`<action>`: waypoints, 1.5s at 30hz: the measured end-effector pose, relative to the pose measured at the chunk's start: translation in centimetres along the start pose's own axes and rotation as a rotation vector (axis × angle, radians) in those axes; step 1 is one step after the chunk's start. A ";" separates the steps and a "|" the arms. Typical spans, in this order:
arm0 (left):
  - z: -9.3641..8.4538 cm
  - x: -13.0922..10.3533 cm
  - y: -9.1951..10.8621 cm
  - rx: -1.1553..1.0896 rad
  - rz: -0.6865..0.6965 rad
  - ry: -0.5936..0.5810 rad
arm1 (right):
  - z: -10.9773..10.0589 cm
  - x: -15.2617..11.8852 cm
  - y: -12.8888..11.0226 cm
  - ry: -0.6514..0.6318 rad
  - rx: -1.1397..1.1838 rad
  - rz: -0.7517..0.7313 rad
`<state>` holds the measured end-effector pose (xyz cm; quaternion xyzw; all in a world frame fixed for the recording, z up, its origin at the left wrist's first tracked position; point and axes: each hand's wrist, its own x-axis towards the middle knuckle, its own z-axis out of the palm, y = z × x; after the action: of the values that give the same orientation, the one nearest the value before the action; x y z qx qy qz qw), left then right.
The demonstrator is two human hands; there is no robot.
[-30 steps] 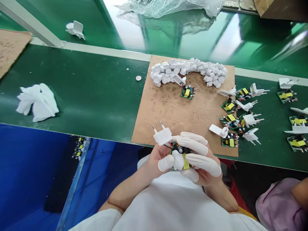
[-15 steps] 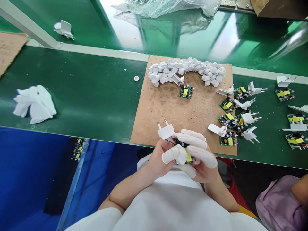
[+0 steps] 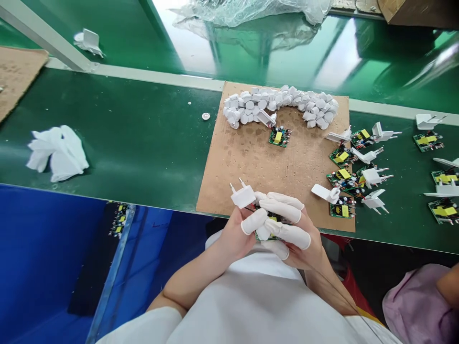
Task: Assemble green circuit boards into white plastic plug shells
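Observation:
Close to my body, both hands hold a green circuit board (image 3: 273, 220) with a yellow part, mostly hidden by fingers. A white plug piece (image 3: 243, 196) with two pins hangs on wires at its upper left. My left hand (image 3: 241, 231) grips the board's left side, its thumb in a white finger cot against a small white piece (image 3: 263, 232). My right hand (image 3: 296, 229), also in finger cots, wraps the board's right side. Beyond them, on the cardboard (image 3: 247, 167), lies another board (image 3: 280, 136) with a white plug piece, beside a curved pile of small white pieces (image 3: 283, 99).
Several boards with plugs (image 3: 342, 179) lie at the cardboard's right edge, more (image 3: 442, 210) at the far right. White gloves or cloth (image 3: 59, 153) lie left. Plastic film (image 3: 251, 12) is at the back. A person's purple garment (image 3: 416, 298) shows lower right.
My right fingers have moved left over the board, covering more of it and touching the small white piece. The plug piece in my hands has shifted slightly left. The view has shifted slightly.

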<state>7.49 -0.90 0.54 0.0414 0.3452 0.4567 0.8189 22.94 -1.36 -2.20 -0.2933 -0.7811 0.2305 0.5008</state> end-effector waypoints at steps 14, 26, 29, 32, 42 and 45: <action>-1.5 1.3 -1.4 0.171 0.176 0.065 | 1.8 1.3 -1.2 0.135 0.138 0.327; -1.0 0.2 -1.0 0.240 0.152 0.019 | 0.7 0.2 -0.7 0.107 0.119 0.218; -1.3 0.2 -0.8 0.268 0.118 -0.073 | 0.7 0.2 -0.7 0.128 0.065 0.188; -1.4 0.2 -0.5 0.275 0.111 -0.092 | 0.6 0.4 -0.7 0.098 0.002 0.180; -0.9 -0.1 0.6 0.272 0.108 -0.246 | -0.5 1.2 -0.2 -0.044 -0.060 0.017; -0.6 0.0 0.7 0.227 0.104 -0.155 | -0.7 1.5 -0.3 -0.069 -0.123 -0.002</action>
<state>6.57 -0.61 0.32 0.1866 0.3280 0.4520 0.8083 22.99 -0.45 -0.77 -0.3149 -0.8108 0.1914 0.4548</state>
